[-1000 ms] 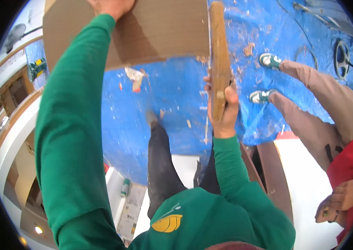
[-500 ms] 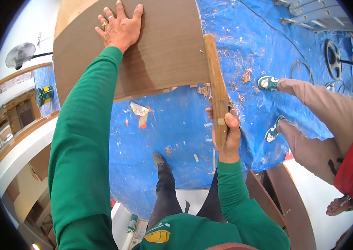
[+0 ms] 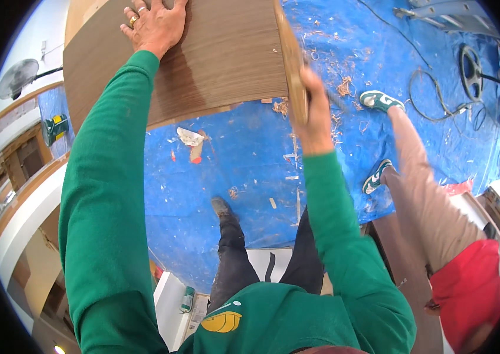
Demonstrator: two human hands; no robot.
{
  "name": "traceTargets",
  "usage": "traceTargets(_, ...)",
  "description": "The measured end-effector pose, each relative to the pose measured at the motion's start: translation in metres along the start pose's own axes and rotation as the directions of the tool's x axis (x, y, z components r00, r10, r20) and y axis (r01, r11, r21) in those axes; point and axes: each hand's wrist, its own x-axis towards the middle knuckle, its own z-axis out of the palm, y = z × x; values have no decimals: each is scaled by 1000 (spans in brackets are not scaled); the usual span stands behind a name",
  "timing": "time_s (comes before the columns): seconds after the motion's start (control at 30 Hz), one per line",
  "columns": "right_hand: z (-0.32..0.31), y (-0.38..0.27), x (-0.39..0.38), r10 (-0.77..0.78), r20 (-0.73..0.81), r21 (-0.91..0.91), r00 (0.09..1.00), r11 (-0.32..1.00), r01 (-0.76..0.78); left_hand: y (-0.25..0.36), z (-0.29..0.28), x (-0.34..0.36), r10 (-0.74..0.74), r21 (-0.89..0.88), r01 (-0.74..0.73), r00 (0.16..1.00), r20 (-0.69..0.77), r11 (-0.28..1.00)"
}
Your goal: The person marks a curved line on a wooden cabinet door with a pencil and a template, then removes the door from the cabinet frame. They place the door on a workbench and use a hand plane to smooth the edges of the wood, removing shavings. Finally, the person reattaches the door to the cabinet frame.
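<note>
My left hand (image 3: 158,26) lies flat on a brown wood-grain board (image 3: 226,56), fingers spread and partly cut off by the top of the view, rings on two of them. Along the board's right edge runs a long wooden hand plane (image 3: 291,56), its near end by the board's near corner. My right hand (image 3: 313,115) is closed around the plane's near part, somewhat smeared by motion. The plane's cutting side is hidden from me.
A blue tarp (image 3: 250,153) covers the floor, strewn with curled wood shavings (image 3: 344,87). To the right stands a person in sneakers (image 3: 381,100) and a red top (image 3: 474,289). A cable (image 3: 421,94) and a ladder (image 3: 450,15) are at far right, a fan (image 3: 18,78) at left.
My right hand has pushed the hand plane forward along the board's edge. My left hand stays on the board. The person at right has shifted their legs and body.
</note>
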Motion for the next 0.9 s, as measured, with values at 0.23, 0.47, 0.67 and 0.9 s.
traceTargets(0.23,-21,21,-134,-93,-145,28,985,995,98,0,-2,2,0,-6,0,1000,-4,1000)
traceTargets(0.47,-6,-2,-127,-27,-101,-105,995,994,16,-4,2,0,1,-19,-1,1000,2,1000)
traceTargets(0.67,13,-6,-14,-133,-23,3,991,991,133,-4,4,2,28,3,-27,999,-25,1000)
traceTargets(0.9,17,-6,4,-81,-10,53,997,995,82,-4,0,6,96,114,-102,994,49,988)
